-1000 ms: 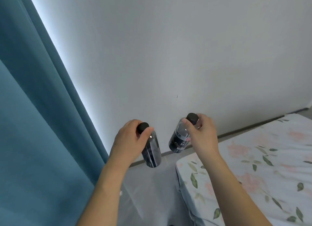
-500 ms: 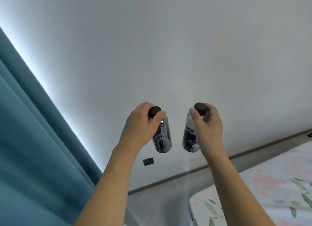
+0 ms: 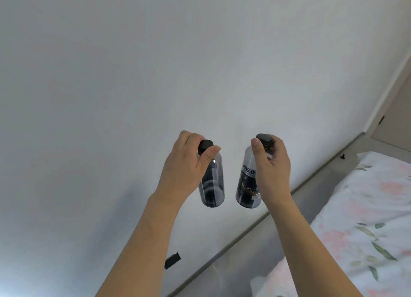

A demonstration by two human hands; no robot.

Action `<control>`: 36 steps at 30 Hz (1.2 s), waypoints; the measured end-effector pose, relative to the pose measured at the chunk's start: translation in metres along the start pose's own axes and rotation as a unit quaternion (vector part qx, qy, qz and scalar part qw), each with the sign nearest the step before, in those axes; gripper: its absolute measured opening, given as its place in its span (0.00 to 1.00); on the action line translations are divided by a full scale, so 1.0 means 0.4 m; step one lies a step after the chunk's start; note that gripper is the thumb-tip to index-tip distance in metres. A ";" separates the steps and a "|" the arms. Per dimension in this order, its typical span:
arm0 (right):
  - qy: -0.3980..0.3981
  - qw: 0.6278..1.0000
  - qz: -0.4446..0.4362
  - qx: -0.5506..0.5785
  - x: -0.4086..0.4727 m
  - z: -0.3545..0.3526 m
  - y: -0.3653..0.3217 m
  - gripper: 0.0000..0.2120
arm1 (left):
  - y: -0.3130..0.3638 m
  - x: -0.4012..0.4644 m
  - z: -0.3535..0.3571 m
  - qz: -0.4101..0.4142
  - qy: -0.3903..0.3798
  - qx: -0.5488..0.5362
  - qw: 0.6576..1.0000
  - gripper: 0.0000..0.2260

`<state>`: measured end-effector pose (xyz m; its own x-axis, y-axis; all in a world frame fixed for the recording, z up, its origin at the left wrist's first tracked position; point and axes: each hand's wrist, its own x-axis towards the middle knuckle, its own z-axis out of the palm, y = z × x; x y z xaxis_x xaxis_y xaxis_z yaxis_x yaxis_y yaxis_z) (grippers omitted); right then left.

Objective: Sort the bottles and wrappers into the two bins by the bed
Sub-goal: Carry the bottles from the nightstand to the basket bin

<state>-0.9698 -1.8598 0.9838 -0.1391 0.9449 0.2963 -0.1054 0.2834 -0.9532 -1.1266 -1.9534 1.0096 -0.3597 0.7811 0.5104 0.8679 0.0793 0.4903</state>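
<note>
Left hand [image 3: 184,170] grip around one bottle [image 3: 212,183] neck, right hand [image 3: 272,170] around another [image 3: 246,185]; bins unseen

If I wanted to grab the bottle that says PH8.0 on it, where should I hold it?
Probably by the neck, just under the black cap, coming from above as the right hand does now. The PH8.0 bottle hangs nearly upright, and it narrows at the top, so fingers wrap there easily. With its wide lower body bare, you could also grip it from the left side.
</note>
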 end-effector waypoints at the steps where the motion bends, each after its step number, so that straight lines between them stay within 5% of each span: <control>1: 0.013 1.000 0.000 -0.005 0.027 0.017 0.004 0.07 | -0.016 0.039 0.007 0.008 -0.011 -0.016 1.000 0.20; 9: 0.128 0.991 -0.023 -0.041 0.206 0.092 0.041 0.06 | -0.105 0.318 0.110 0.068 -0.120 -0.097 0.986 0.15; 21: 0.268 0.955 -0.046 -0.120 0.481 -0.094 0.128 0.04 | 0.041 0.617 0.471 0.164 -0.228 -0.189 0.941 0.17; 36: 0.375 0.916 -0.037 -0.137 0.953 -0.478 0.202 0.02 | 0.358 1.039 0.953 0.226 -0.229 -0.270 0.907 0.16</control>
<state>-0.8432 -1.4455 1.0082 0.5843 0.7396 0.3341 0.1777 0.2851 -0.9419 -1.0213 -1.3813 1.0227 0.2786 0.8431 0.4599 0.5522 -0.5325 0.6415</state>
